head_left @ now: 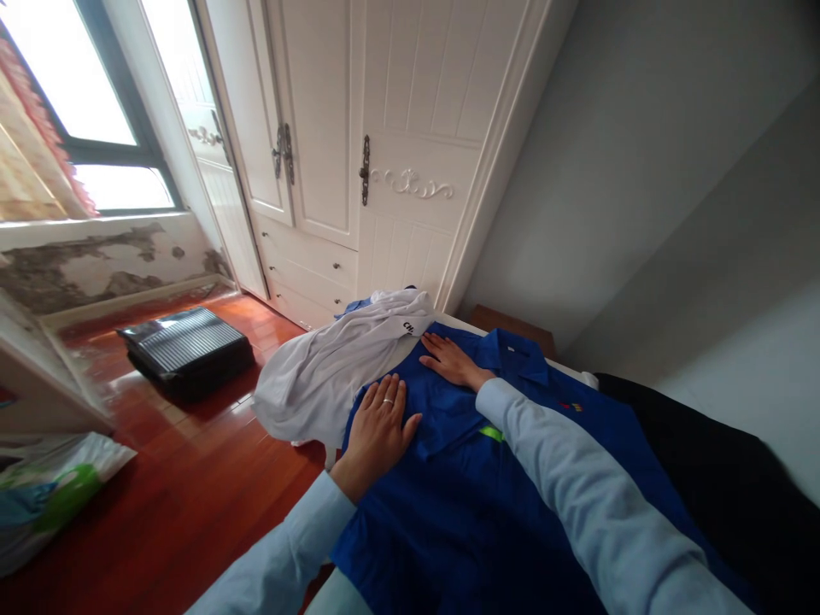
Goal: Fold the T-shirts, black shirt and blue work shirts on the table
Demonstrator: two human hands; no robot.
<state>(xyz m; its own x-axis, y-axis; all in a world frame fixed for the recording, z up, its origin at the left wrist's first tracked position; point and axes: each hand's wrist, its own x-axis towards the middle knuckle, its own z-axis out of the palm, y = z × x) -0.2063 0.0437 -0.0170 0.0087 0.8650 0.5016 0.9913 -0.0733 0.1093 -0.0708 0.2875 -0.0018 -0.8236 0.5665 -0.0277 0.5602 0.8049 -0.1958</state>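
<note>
Now resting left hand (379, 427) and right hand (452, 361) flat on the blue shirt (461, 504), beside the white top (336, 363), gripping nothing. Probably feeling soft and light, needing holding by the collar (530, 359).

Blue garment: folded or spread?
Spread: the blue garment lies laid out broadly, collar showing, with left hand and right hand palm-down on it.
</note>
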